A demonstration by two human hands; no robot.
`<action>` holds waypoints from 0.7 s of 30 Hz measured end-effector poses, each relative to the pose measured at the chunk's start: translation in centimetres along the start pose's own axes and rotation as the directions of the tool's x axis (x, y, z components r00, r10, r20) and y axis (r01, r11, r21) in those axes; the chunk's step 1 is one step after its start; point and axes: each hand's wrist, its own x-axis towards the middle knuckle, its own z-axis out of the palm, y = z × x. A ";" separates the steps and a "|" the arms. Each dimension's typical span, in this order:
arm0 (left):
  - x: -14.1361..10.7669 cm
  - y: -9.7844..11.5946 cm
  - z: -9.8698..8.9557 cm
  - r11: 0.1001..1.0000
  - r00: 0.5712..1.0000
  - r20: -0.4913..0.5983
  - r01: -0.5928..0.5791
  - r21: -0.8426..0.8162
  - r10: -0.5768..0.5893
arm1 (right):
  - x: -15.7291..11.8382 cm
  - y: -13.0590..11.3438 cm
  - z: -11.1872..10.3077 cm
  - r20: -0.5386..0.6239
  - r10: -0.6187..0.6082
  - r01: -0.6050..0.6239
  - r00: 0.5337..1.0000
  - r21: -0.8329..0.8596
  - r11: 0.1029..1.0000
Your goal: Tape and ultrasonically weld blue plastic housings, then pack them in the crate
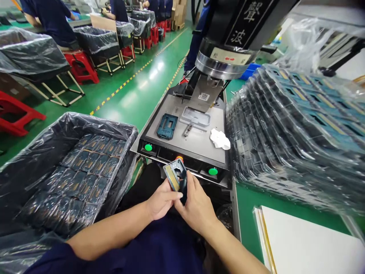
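In front of the machine's front edge, my left hand is closed on a dark plastic housing with a gold strip and a cut-out. My right hand grips a black plastic piece against the housing's right side; fingers hide part of it, and I cannot tell whether the two are joined. Beyond them, a dark teal plastic housing lies on the metal work plate. Beside it is a pale fixture, under the metal horn of the press. A crumpled white cloth rests at the plate's right.
Green buttons flank an orange-red button on the machine's front. Stacked clear trays of housings rise at right, near white sheets. A plastic-lined bin of wrapped parts stands left. People sit farther back.
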 end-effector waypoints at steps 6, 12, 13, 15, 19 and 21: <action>-0.1 0.7 -1.6 0.978 0.987 0.132 -0.111 0.174 0.089 | 3.7 1.7 -0.6 0.017 -0.114 0.115 0.993 -0.047 0.992; 0.7 -0.9 -8.0 0.360 0.974 -0.197 0.146 0.922 0.108 | 12.6 7.6 -5.2 0.033 0.008 0.000 0.999 -0.235 0.972; 0.8 -1.3 -9.4 0.196 0.952 -0.264 0.232 0.953 0.153 | 14.2 8.6 -6.0 0.041 0.051 -0.038 0.998 -0.276 0.960; 0.7 -2.2 -12.3 -0.058 0.909 -0.367 0.384 0.921 0.198 | 16.9 10.4 -7.0 0.081 0.132 -0.098 0.988 -0.336 0.937; -0.1 -3.7 -16.9 -0.245 0.898 -0.399 0.435 0.866 0.185 | 20.8 13.9 -7.5 0.180 0.256 -0.176 0.950 -0.368 0.913; -0.4 -4.1 -18.0 -0.257 0.910 -0.367 0.407 0.877 0.191 | 22.4 15.4 -7.2 0.201 0.304 -0.228 0.931 -0.329 0.916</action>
